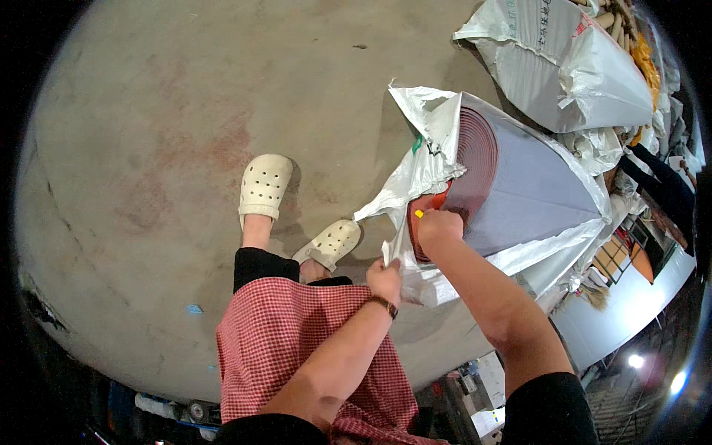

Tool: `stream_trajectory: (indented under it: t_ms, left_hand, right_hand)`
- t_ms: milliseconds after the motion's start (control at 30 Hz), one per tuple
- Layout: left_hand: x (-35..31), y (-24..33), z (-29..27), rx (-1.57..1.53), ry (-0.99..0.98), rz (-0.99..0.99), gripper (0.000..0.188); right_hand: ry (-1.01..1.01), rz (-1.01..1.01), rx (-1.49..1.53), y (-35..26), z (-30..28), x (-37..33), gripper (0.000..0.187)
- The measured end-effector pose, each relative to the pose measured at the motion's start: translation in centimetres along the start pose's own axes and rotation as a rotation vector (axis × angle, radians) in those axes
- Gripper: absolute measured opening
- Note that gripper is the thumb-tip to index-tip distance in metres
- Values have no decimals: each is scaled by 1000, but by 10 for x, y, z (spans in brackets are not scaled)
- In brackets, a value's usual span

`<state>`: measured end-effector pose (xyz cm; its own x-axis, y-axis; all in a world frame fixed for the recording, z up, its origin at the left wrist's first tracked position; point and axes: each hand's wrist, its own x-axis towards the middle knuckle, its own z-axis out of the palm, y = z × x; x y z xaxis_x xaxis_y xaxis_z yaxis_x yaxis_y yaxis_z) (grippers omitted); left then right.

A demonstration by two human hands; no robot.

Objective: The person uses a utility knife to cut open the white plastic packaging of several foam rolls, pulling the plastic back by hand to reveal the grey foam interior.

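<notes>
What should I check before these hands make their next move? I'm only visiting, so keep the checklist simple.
1. Left hand has a grip on the white wrapping: ok, it pinches an edge.
2. Right hand is closed on the yellow item: ok, though only a small bit shows.
3. What the yellow item is, and whether it is sharp: cannot tell, the fist hides most of it.
4. Roll is free of wrapping: not ok, white material lies around its sides.
5. Right shoe is clear of the wrapping: cannot tell, a loose corner looks very close to it.
</notes>
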<state>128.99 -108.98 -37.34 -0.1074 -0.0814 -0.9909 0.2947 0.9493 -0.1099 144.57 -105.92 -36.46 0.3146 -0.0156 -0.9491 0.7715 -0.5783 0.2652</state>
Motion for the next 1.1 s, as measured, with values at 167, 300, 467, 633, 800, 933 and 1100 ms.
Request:
stream_trajectory:
  t_ms: [167, 300, 467, 633, 800, 933, 1100]
  left_hand:
    - [-3, 6, -8, -85, 48, -10, 8]
    - [-4, 8, -8, -80, 39, -27, 7]
    - [-11, -2, -10, -126, 69, 11, 10]
    - [-34, -15, -23, 14, 103, -26, 12]
    - [23, -62, -66, 549, 151, 108, 15]
    - [29, -67, -91, 896, 19, 175, 33]
    - [-1, -22, -64, 1336, -179, 220, 43]
  right_hand:
    - [16, -23, 53, -10, -13, -34, 23]
    - [89, 52, 117, -11, 4, -43, 23]
    - [157, 46, 134, -20, 41, -13, 20]
    - [204, 32, 183, -27, 67, -7, 20]
    - [122, 95, 428, -27, 53, -27, 19]
    - [82, 118, 562, -36, 57, -76, 21]
    - [151, 144, 837, -26, 84, -119, 22]
